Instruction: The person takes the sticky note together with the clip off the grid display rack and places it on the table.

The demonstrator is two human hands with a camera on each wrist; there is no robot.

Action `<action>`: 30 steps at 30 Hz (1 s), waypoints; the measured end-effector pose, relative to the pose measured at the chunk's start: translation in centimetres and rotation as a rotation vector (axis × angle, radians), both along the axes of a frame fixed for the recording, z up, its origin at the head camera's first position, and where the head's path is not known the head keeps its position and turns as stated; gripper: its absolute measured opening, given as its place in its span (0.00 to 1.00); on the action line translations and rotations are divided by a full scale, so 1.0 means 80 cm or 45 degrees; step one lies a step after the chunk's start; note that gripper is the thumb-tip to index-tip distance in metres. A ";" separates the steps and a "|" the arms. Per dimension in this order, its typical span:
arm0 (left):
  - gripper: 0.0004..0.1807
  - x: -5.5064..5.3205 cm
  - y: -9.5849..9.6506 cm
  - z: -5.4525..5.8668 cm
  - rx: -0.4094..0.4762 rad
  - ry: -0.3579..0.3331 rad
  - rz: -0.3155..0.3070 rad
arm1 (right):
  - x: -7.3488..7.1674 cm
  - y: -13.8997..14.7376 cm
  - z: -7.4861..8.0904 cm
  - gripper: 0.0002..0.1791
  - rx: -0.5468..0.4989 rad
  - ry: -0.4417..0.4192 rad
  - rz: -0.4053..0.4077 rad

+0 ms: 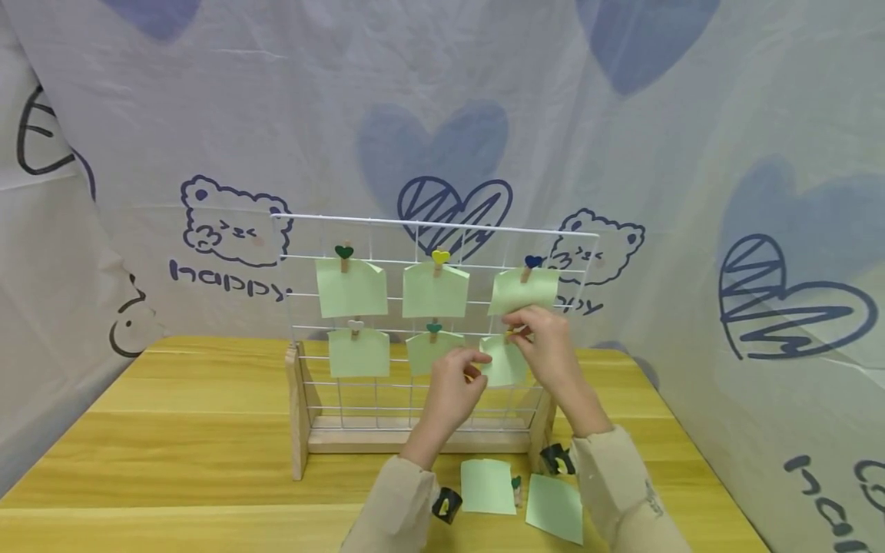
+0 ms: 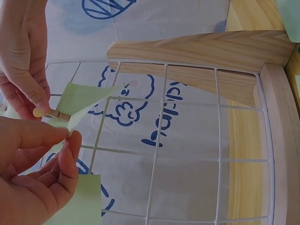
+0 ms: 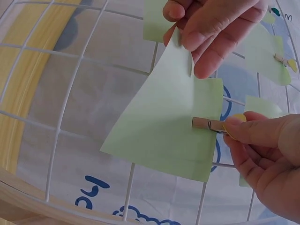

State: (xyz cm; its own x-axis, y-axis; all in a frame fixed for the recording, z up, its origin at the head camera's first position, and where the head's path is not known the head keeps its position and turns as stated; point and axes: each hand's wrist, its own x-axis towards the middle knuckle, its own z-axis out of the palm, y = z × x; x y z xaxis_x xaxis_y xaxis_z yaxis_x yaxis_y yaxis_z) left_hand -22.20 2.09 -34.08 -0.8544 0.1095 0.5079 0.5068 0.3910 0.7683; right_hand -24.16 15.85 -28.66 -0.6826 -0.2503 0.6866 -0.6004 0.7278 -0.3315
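Note:
My right hand (image 1: 551, 352) pinches a small wooden clothespin (image 3: 202, 123) with a yellow top between thumb and fingers. The clothespin sits over the edge of a pale green paper note (image 3: 154, 122) at the lower right of a white wire grid (image 1: 387, 220). My left hand (image 1: 452, 390) pinches a corner of the same note, which bends away from the wires. Above it hangs another green note (image 1: 524, 290) under a clothespin with a blue heart (image 1: 532, 262). To the left hangs a note (image 1: 422, 355) held by a green-heart clothespin (image 1: 434, 328), partly behind my left hand.
More notes hang on the grid, among them one with a yellow heart clip (image 1: 440, 258). Wooden feet (image 1: 299, 415) hold the grid up. Two loose notes, a left one (image 1: 486, 488) and a right one (image 1: 555, 507), lie on the table beside a green-heart clothespin (image 1: 516, 491).

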 end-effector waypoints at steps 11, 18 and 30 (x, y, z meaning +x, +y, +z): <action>0.08 -0.001 0.000 -0.003 -0.026 0.017 -0.003 | -0.003 0.003 0.001 0.11 0.081 0.083 0.088; 0.09 -0.001 0.000 -0.001 -0.031 0.023 -0.001 | -0.006 0.005 0.001 0.10 0.102 0.120 0.124; 0.09 -0.003 -0.001 -0.001 -0.044 -0.024 0.001 | -0.004 0.005 0.003 0.10 0.129 0.124 0.094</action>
State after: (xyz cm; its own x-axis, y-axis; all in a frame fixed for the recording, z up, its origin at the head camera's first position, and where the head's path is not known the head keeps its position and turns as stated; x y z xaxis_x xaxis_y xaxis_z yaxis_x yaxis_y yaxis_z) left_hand -22.46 1.99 -34.18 -0.8638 0.1257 0.4879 0.4921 0.4180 0.7636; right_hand -24.47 16.26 -28.41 -0.5910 -0.3687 0.7175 -0.6794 0.7071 -0.1962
